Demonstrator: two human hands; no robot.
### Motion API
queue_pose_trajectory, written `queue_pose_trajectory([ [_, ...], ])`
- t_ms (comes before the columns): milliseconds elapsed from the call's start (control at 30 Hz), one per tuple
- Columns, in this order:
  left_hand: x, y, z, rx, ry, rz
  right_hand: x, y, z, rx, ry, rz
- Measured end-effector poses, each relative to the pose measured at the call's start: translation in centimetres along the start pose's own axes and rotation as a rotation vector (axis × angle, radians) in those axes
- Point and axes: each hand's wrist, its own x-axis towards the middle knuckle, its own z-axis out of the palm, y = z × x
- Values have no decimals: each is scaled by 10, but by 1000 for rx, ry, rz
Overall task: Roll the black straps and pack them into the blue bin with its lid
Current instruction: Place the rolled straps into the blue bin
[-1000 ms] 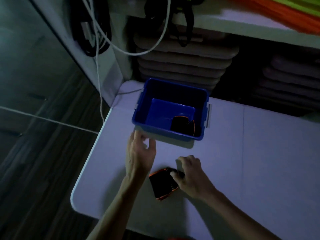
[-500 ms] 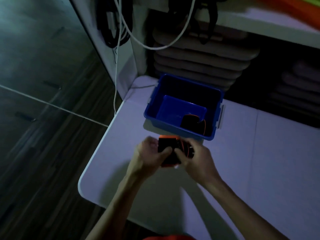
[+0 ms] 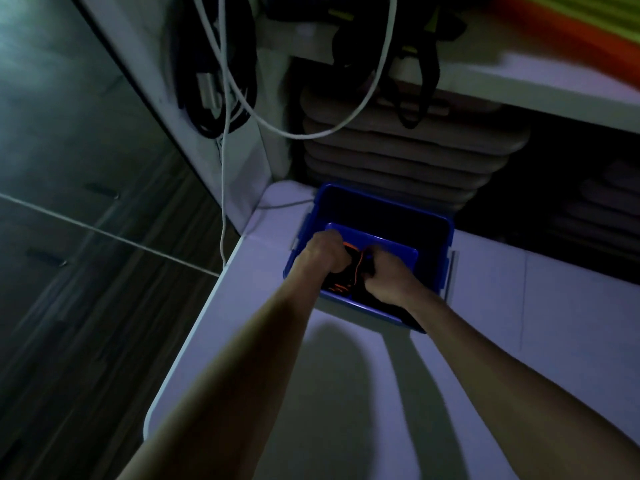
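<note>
A blue bin (image 3: 433, 216) stands open at the far left corner of the white table (image 3: 346, 375). Both my hands reach down into it. My left hand (image 3: 323, 252) and my right hand (image 3: 388, 277) grip a rolled black strap with orange edging (image 3: 349, 275) between them, low inside the bin. My hands hide the strap that lay in the bin earlier, and no lid is in view.
White cord (image 3: 325, 133) and black straps (image 3: 214, 81) hang from the shelf unit behind the bin. Stacked grey mats (image 3: 415, 154) fill the space under the shelf. The table edge (image 3: 194, 341) drops to a dark wooden floor on the left.
My hands lifted the rolled strap from the table, brought it together in front of the bin, then carried it forward and down into the bin.
</note>
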Motion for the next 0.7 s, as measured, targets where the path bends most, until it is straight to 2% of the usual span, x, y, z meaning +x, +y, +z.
queue_pose_trajectory([
  [100, 7, -4, 14, 11, -99, -38, 12, 14, 12, -223, -18, -31],
  [167, 11, -7, 19, 12, -121, -56, 16, 21, 17, -289, -26, -55],
  [400, 4, -5, 18, 37, -42, -43, 8, 10, 1, -463, 82, -201],
  [567, -13, 6, 10, 57, 53, 15, -22, 7, -27, -298, 113, -256],
  [700, -41, 32, -12, 64, 141, 118, -66, 14, -58, -139, 257, -317],
])
